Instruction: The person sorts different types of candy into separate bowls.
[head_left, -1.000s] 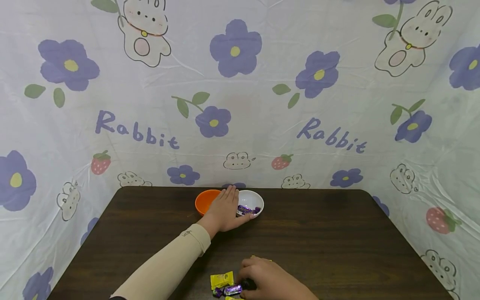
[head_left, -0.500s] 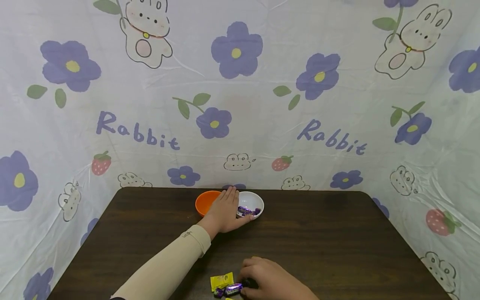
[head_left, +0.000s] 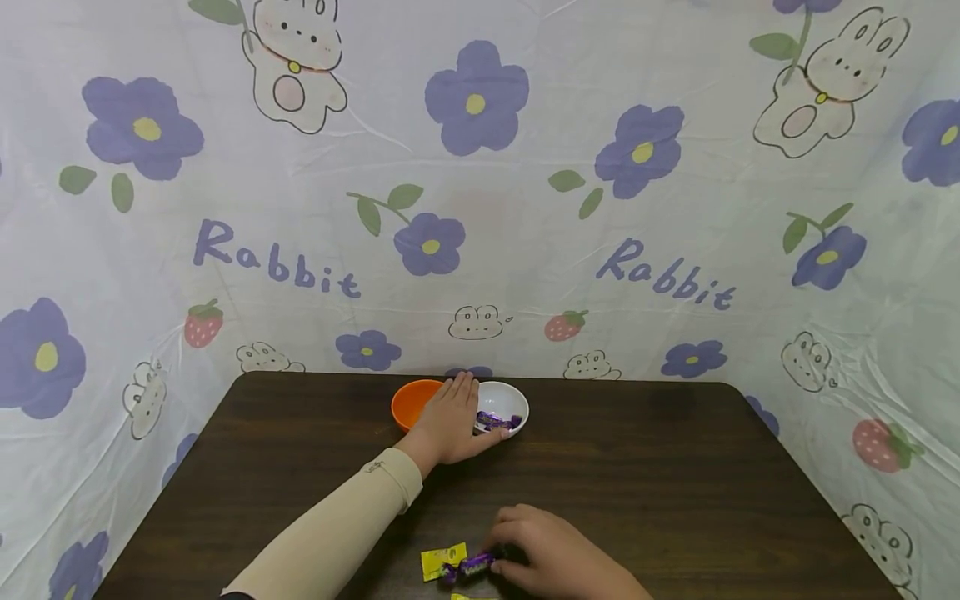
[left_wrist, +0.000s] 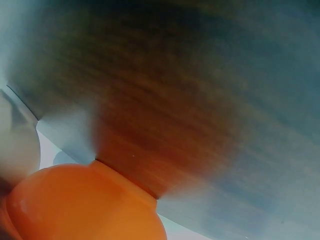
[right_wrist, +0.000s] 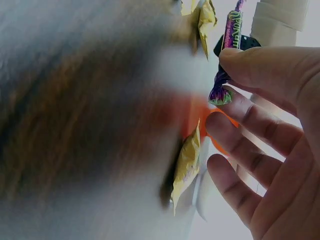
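My left hand (head_left: 450, 421) lies with extended fingers over the adjoining sides of an orange bowl (head_left: 411, 402) and a white bowl (head_left: 504, 394). Inside the white one are purple-wrapped candies (head_left: 497, 422). From the left wrist the orange bowl (left_wrist: 90, 205) fills the lower left. Near the front of the table, my right hand (head_left: 551, 550) pinches one twist end of a purple-wrapped candy (head_left: 474, 565) between thumb and index finger. That candy (right_wrist: 233, 30) looks lifted in the right wrist view, its other fingers loosely bent. A yellow-wrapped candy (head_left: 442, 561) lies just behind it.
Another yellow-wrapped candy (head_left: 468, 597) is cut off by the bottom edge. In the right wrist view a yellow packet (right_wrist: 186, 165) lies below the fingers. The dark wooden table (head_left: 645, 467) ends at a patterned cloth (head_left: 525, 217) behind the bowls.
My right hand has taken the purple candy's end and shifted it slightly up and right, tilting it. The left hand stays on the bowls.
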